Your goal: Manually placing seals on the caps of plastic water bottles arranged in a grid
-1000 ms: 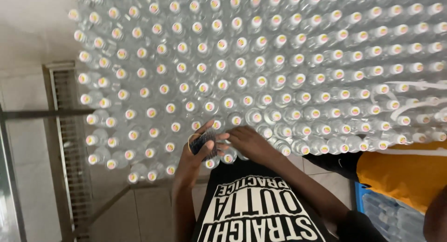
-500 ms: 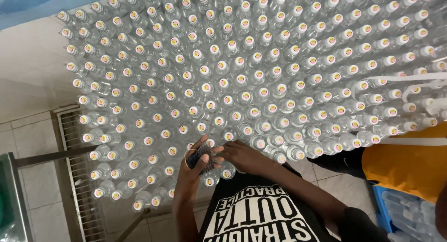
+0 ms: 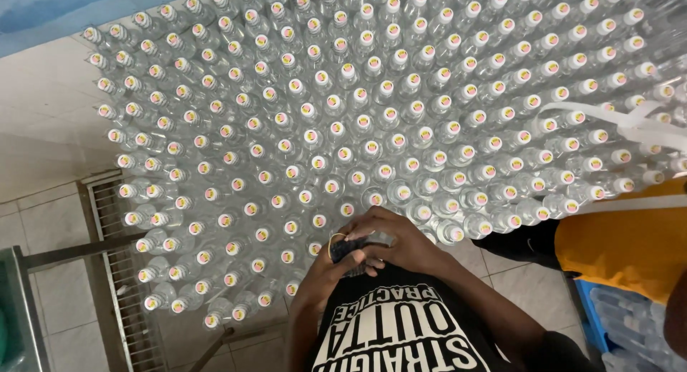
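My right hand (image 3: 401,244) is curled over a small dark object (image 3: 358,252), fingers wrapped across its top, while my left hand (image 3: 330,270) closes on it from below. I hold it against my chest, at the near edge of the mass of clear capped bottles (image 3: 343,121) standing packed together. A metal rack (image 3: 107,272) sits to my left on the tiled floor (image 3: 43,128).

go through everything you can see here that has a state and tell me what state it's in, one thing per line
Bottles: clear, capped, standing upright, packed close in rows.
Left hand: closed around a small dark object.
Right hand: fingers curled over the same object.
Small dark object: held between both hands, mostly hidden.
White strap: lying loose across the bottle tops at the right.
Metal grate: flat in the tiled floor.
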